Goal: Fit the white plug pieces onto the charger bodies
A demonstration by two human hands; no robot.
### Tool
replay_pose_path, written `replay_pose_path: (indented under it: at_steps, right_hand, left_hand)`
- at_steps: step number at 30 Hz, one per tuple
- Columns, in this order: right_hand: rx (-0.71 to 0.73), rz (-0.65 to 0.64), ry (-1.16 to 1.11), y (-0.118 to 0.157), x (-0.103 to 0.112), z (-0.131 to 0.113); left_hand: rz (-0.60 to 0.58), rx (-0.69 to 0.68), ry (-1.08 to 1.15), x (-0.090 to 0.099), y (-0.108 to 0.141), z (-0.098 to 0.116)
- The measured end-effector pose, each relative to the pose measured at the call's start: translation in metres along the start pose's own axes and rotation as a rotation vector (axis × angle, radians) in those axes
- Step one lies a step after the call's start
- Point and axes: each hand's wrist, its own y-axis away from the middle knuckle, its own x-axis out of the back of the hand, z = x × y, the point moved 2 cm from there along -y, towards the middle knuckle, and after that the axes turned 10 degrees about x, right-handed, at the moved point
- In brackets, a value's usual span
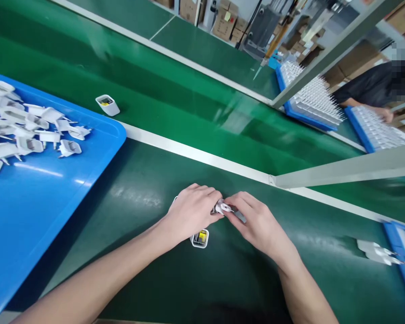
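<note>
My left hand [195, 211] is closed, its fingertips pinching a small white plug piece [222, 207] over the green bench. From the other side, the thumb and fingers of my right hand [256, 220] grip the same piece. A pale part also shows beneath the right fingers; its shape is mostly hidden. Just below my left hand stands a white charger housing [205, 244], its open end showing yellow and dark parts inside. Behind the left knuckles a white rim peeks out, too covered to identify.
At left, a blue tray [104, 139] holds many loose white plug covers [30, 121]. Another housing [110, 106] stands on the green conveyor [175, 108]. White plug parts [378, 253] lie at right beside a blue tray [396, 247]. A metal post and a co-worker's arm are beyond.
</note>
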Motion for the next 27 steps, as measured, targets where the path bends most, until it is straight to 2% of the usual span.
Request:
replay_pose_path:
  at_steps: [4,10,16,27]
  right_hand:
    - [-0.018,0.014,-0.011,0.000,0.004,0.002]
    - [-0.040,-0.119,0.113,0.001,0.000,0.002]
    - [-0.016,-0.130,0.152,-0.001,-0.006,0.002]
    - [0.005,0.035,0.308,0.004,-0.028,-0.001]
  left_hand:
    - [-0.003,-0.007,0.000,0.000,0.000,0.001]
    - [-0.027,0.005,-0.035,0.000,-0.001,0.002]
    - [-0.046,0.014,-0.029,0.001,-0.001,0.002]
    - [-0.105,0.036,0.002,0.005,-0.002,0.004]
